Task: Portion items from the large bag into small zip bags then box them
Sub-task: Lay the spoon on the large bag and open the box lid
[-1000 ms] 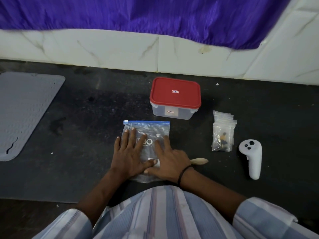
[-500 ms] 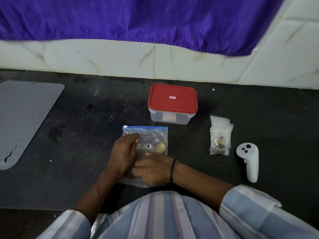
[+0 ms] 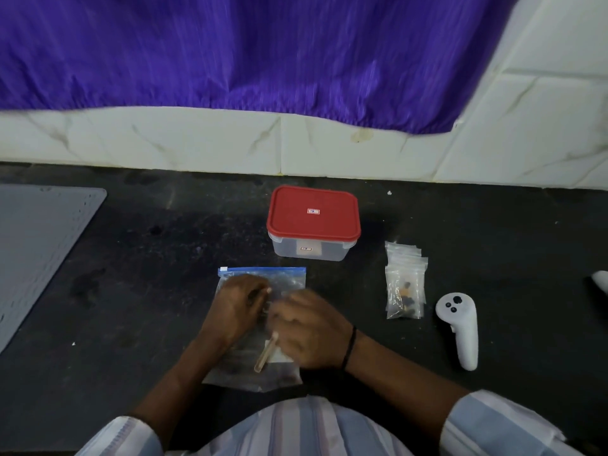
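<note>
Your left hand [image 3: 238,307] curled on the large clear blue-zip plastic bag [image 3: 261,324], right hand [image 3: 307,330] gripping a pale wooden spoon [image 3: 266,353]; red-lidded clear plastic box [image 3: 312,222] just beyond the bag's zip edge, bare dark counter [image 3: 148,291] leftward

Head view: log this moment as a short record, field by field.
large bag: clear zip bag with blue seal strip, flat on the dark counter
left hand: left hand rests on the bag, fingers curled
right hand: right hand grips a wooden spoon
box: red-lidded box behind the bag, lid on
small bags: small zip bags stacked to the right, beside a white controller
</note>
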Tool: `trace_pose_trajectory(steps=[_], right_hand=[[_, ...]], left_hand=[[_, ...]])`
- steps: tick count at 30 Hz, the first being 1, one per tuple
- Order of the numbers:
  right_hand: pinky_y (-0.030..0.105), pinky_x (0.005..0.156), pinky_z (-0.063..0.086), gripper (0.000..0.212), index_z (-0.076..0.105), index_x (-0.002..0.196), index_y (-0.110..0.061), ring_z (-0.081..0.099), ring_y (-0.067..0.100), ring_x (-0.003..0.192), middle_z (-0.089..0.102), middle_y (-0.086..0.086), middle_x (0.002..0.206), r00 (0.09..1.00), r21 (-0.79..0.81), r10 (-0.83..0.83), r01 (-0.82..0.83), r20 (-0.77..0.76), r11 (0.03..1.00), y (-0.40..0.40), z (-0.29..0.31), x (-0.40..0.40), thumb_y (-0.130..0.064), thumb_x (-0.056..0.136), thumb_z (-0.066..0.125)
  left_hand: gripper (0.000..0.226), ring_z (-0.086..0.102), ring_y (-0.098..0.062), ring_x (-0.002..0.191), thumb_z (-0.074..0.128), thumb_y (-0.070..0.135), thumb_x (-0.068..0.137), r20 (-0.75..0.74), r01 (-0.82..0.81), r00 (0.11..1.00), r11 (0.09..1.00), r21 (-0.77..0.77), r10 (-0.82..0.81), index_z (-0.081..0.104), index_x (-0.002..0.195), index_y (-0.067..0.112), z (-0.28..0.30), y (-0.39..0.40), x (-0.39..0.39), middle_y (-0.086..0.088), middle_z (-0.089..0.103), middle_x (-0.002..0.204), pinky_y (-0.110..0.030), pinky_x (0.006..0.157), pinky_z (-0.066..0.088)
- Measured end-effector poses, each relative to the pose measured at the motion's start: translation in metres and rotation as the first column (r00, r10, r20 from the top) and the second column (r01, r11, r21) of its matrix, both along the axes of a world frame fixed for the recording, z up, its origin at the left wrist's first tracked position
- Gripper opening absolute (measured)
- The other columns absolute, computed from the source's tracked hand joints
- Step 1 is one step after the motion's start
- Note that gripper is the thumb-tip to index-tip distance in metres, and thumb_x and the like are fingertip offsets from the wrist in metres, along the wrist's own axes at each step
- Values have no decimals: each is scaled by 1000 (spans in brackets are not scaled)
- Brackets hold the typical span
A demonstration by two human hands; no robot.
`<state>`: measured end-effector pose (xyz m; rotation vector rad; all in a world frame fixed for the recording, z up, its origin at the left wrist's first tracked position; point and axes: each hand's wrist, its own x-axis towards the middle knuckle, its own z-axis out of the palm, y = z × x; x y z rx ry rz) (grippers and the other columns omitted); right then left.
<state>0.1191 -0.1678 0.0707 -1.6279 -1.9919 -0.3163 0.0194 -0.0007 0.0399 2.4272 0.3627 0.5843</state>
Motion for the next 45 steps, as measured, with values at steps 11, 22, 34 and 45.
trace_pose_trajectory(steps=[11,22,34,45], right_hand=[[52,105,35,51,60,123,-18,44,33,127,52,10,135,743,-204,-658,668,124,715,24,38,129,-52,84,59],[58,110,25,53,46,140,-20,32,36,138,40,6,150,802,-382,-557,595,218,707,57,20,108,-44,93,51],[54,81,56,11,70,85,-11,68,30,82,71,8,86,830,-117,-550,558,92,822,59,13,111,-10,76,78],[53,80,52,25,61,97,-14,59,33,81,60,9,95,790,-195,-578,611,204,767,70,14,97,-22,78,75]], left_hand=[[39,52,-15,110,50,3,99,53,-285,941,869,-404,334,50,138,1,47,6,89,-7,55,125,-32,95,46],[54,64,-17,110,46,-8,88,67,-250,936,785,-567,347,57,134,18,25,14,103,-3,65,122,-46,97,53],[39,64,-14,108,43,31,102,170,-143,956,883,-447,241,57,134,14,6,10,90,-3,67,120,-40,92,55],[25,65,-17,99,49,18,103,232,-151,923,844,-515,307,60,124,10,-6,7,86,0,65,112,-41,82,57]])
